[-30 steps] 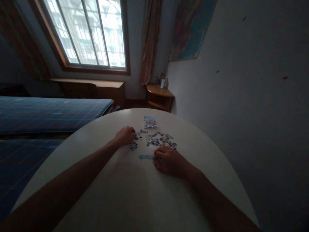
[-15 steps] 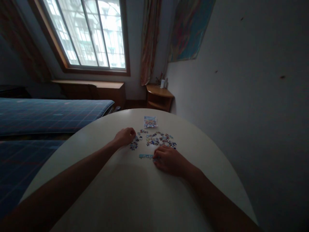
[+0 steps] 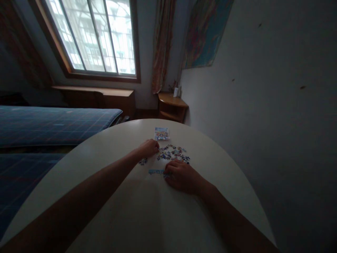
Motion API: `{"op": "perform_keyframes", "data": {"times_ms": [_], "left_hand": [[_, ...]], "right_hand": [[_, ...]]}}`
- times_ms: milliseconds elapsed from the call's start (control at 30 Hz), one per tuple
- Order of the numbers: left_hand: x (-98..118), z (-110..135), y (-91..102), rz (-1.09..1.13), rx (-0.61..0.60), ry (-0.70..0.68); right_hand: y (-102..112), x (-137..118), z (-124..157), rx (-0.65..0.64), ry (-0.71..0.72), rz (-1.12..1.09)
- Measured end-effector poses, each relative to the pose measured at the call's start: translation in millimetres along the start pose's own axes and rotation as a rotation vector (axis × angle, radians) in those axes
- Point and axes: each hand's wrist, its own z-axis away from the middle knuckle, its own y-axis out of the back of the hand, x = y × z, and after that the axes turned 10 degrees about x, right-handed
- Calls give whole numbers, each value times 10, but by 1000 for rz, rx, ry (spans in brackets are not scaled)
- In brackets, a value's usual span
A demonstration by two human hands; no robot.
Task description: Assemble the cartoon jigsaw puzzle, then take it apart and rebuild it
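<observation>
The pile of loose puzzle pieces (image 3: 172, 153) lay on the white bench (image 3: 147, 218). At the pile's left edge, the left hand (image 3: 149, 148) was half curled; whether it gripped a piece could not be told. On the pile's near side, the right hand (image 3: 181, 174), loosely curled, covered the right end of a joined blue strip (image 3: 156, 172), its grip hidden. Beyond the pile lay a picture packet (image 3: 161, 134).

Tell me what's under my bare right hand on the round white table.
A narrow, flat, light-blue strip of puzzle pieces runs up to your bare right hand; whether it continues underneath, or anything else lies there, is covered from view.
</observation>
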Motion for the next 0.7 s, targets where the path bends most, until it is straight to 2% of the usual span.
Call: {"op": "perform_keyframes", "data": {"times_ms": [467,700], "left_hand": [[-10,-3,17,5,-21,83],[-1,50,59,122,72,128]], "right_hand": [[-21,18,20,30,14,5],[-8,2,10,20,6,-1]]}}
